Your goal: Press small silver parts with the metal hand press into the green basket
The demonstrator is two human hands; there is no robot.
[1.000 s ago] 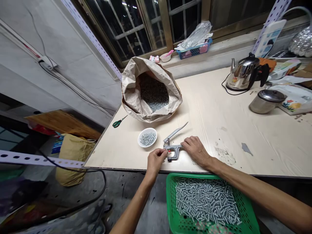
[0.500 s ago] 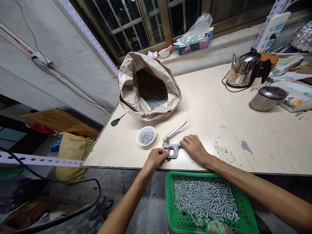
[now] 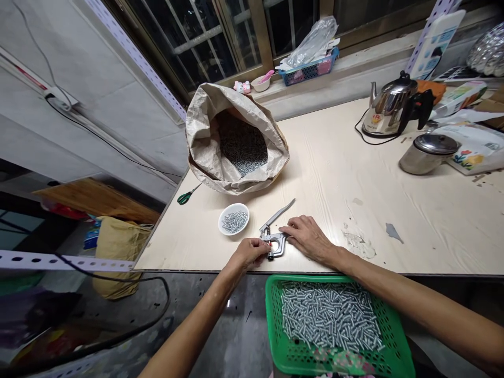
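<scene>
A grey pair of snap-fastener pliers lies near the table's front edge, its long lever raised and a spring at the hinge. At the jaw end, the thumb and fingers of my left hand are pinched together, beside a small red spot. Whatever they pinch is too small to make out. My right hand lies palm down with bent fingers gripping the right end of the pliers' frame. A white bowl of small metal screws stands just behind my left hand. Below the table edge sits a green basket full of screws.
An open paper-like sack of metal pieces stands behind the bowl. Green-handled scissors lie to its left. A kettle and a lidded metal pot stand at the right. The wooden table ends just before my wrists.
The view has shifted slightly. My right-hand fingers sit a little farther left along the pliers' frame. The left hand stays pinched at the jaw, and the lever remains raised.
</scene>
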